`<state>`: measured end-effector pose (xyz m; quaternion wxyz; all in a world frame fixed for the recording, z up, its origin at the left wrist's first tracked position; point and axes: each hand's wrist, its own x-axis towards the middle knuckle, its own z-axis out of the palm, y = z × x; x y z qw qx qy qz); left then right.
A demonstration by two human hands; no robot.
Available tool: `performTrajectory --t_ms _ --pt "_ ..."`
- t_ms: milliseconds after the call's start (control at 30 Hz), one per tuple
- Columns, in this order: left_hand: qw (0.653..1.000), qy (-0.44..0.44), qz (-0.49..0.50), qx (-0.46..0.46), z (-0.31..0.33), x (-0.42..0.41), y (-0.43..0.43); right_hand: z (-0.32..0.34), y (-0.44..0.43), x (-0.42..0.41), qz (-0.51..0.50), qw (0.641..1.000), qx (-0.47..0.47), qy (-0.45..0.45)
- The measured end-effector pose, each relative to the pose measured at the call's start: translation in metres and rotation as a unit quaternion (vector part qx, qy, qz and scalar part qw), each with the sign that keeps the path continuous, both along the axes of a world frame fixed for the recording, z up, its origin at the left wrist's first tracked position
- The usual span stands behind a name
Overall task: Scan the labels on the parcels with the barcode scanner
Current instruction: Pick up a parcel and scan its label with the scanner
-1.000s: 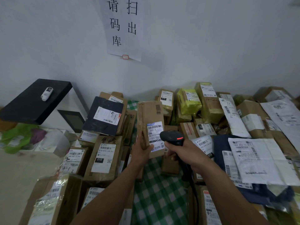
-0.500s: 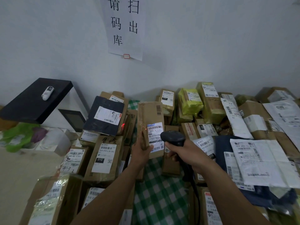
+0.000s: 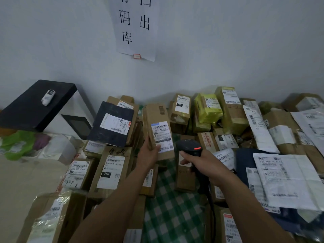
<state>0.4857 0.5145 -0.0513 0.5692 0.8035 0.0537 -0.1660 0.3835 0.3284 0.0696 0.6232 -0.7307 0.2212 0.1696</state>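
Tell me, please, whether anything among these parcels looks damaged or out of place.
Nothing looks clearly damaged or spilled. The parcels lie in a loose heap; the black parcel leans askew against the boxes behind it.

A plain, pale grey-blue wall (image 3: pixel 228 50) fills the upper half, dimly and evenly lit. A white paper sign (image 3: pixel 136 32) with large black Chinese characters hangs on it, a small red-edged sticker (image 3: pixel 137 56) at its bottom edge. At left stands a white cabinet (image 3: pixel 70 109) with a black top (image 3: pixel 35 106); a small white device (image 3: pixel 48 97) lies on the top. Below it sit a green plastic bag (image 3: pixel 17 142) and a translucent white container (image 3: pixel 57 149). A beige floor (image 3: pixel 21 181) shows lower left. A green-and-white checked cloth (image 3: pixel 171 207) lies spread in the lower middle.
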Motion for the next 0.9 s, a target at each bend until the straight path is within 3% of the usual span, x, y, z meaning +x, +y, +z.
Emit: performTrajectory --t_ms 200,433,733,900 --pt "0.992 0.057 -0.046 0.103 -0.009 0.044 -0.006 -0.013 -0.004 0.018 0.006 1.0 -0.001 0.024" --pt "0.981 0.108 -0.038 0.155 -0.027 0.065 -0.009 -0.028 -0.011 0.034 0.001 0.999 0.0 0.038" --pt "0.939 0.01 -0.149 0.31 -0.039 0.049 -0.025 -0.035 -0.015 0.044 -0.012 0.998 0.015 0.052" --pt "0.938 -0.019 -0.121 0.323 -0.036 0.051 -0.026 -0.033 -0.03 0.056 -0.023 0.998 0.015 0.053"
